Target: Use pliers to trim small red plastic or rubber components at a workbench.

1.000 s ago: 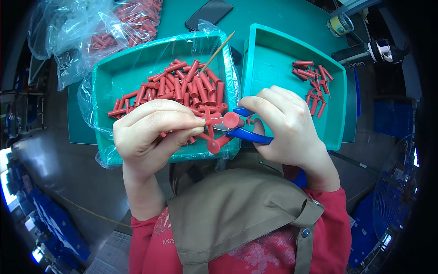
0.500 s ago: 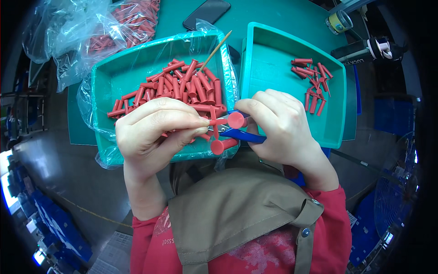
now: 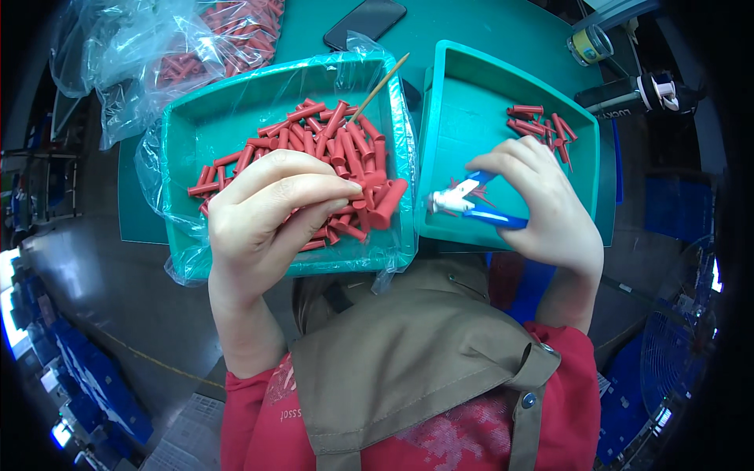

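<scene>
From my end, the step in hand looks like snipping short red tubes off a moulded red cluster point(image 3: 389, 203). The left hand point(image 3: 263, 208) has its fingers and thumb pinched on that piece, holding it over the left tray point(image 3: 206, 129) and its heap of red tubes point(image 3: 345, 149). The right hand point(image 3: 556, 208) grips the blue-handled cutters point(image 3: 501, 220) over the right tray point(image 3: 471, 114), fingers on one handle and thumb on the other, the handles spread. Glare whitens the cutters' nose, so I can't tell whether it is parted or pinching anything; thin red bits show just behind it. Half a second ago I had the cutters at the cluster, beside the left fingertips; now they are well apart from it, over to the right, while the left hand has barely shifted and the cluster sits at a different angle. I judge another cut would call for bringing the nose back to a stem, clear of the fingertips.
</scene>
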`<state>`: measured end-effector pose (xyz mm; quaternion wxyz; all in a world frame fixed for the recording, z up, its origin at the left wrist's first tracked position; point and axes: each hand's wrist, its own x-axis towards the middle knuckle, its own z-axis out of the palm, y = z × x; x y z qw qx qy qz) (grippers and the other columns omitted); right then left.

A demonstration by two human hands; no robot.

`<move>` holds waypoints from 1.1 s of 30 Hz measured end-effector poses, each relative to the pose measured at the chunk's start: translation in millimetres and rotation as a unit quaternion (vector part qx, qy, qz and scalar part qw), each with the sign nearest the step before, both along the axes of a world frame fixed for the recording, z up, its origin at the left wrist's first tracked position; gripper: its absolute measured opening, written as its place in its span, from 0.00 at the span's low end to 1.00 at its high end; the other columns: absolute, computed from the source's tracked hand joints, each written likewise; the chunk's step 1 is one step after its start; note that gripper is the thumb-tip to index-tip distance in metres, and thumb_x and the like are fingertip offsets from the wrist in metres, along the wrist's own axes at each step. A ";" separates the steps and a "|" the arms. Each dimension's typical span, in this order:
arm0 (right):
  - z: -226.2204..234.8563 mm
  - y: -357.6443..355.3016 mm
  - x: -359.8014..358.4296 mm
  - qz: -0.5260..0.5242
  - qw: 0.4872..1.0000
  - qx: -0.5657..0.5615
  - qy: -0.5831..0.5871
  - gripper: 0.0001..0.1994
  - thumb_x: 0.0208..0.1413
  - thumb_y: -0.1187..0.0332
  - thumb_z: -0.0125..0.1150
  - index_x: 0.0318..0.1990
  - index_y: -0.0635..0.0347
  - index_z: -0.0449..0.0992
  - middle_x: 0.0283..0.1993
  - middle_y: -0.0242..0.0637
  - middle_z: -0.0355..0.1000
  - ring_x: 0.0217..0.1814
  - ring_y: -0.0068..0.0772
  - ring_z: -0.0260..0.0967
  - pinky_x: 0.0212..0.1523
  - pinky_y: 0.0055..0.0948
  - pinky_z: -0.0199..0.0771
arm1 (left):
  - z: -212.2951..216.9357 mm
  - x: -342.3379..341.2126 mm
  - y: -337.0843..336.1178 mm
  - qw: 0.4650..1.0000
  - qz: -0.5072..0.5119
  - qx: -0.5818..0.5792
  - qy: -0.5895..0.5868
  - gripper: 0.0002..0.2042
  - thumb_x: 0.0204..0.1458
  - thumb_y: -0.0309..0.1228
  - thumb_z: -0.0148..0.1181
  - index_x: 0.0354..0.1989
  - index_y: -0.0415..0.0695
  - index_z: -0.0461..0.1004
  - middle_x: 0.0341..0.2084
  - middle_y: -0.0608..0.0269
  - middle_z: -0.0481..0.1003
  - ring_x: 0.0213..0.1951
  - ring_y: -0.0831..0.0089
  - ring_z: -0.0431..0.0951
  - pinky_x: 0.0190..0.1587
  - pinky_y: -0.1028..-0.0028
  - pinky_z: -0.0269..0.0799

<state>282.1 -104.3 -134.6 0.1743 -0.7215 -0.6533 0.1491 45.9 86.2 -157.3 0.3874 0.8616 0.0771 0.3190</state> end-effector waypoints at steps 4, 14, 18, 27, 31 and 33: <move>2.4 5.1 -5.2 0.057 0.997 0.004 0.053 0.24 0.36 0.76 0.69 0.48 0.60 0.76 0.42 0.39 0.71 0.48 0.44 0.67 0.53 0.37 0.65 | 1.4 2.4 -1.9 0.999 -0.027 -0.006 0.018 0.10 0.46 0.19 0.68 0.38 0.40 0.82 0.33 0.59 0.78 0.33 0.70 0.80 0.34 0.74 0.75; -0.8 23.1 -11.6 0.004 0.995 0.088 -0.052 0.25 0.35 0.77 0.68 0.48 0.58 0.75 0.43 0.40 0.70 0.49 0.46 0.66 0.53 0.40 0.65 | 1.7 2.1 -4.0 0.999 -0.038 -0.036 0.013 0.09 0.49 0.20 0.66 0.40 0.40 0.82 0.34 0.59 0.77 0.33 0.72 0.79 0.33 0.75 0.75; -3.7 26.6 -19.1 0.020 0.994 0.094 -0.057 0.26 0.35 0.78 0.67 0.49 0.58 0.75 0.43 0.40 0.70 0.49 0.46 0.66 0.52 0.41 0.64 | 1.5 5.0 -7.2 0.998 -0.034 -0.056 0.012 0.07 0.49 0.21 0.65 0.37 0.38 0.80 0.32 0.58 0.78 0.35 0.69 0.78 0.37 0.74 0.73; -10.7 29.0 -26.9 0.013 0.988 0.134 -0.072 0.27 0.35 0.79 0.65 0.50 0.58 0.75 0.44 0.39 0.70 0.49 0.45 0.67 0.51 0.42 0.64 | -3.8 8.4 -6.8 0.997 -0.028 -0.068 -0.013 0.05 0.51 0.20 0.64 0.37 0.36 0.80 0.32 0.57 0.77 0.33 0.71 0.78 0.35 0.75 0.74; -6.5 28.2 -29.1 0.010 0.986 0.140 -0.092 0.28 0.34 0.79 0.64 0.50 0.58 0.75 0.44 0.39 0.70 0.49 0.44 0.67 0.51 0.42 0.64 | -3.1 8.8 -7.2 0.997 -0.021 -0.070 -0.017 0.05 0.51 0.19 0.64 0.36 0.36 0.80 0.32 0.57 0.77 0.34 0.71 0.78 0.35 0.75 0.74; -4.3 28.1 -29.8 0.007 0.986 0.136 -0.100 0.28 0.34 0.79 0.64 0.51 0.58 0.75 0.44 0.39 0.70 0.49 0.44 0.67 0.51 0.42 0.64 | -2.5 9.4 -6.8 0.998 -0.021 -0.064 -0.018 0.05 0.51 0.19 0.64 0.36 0.36 0.80 0.32 0.56 0.77 0.34 0.71 0.78 0.35 0.75 0.74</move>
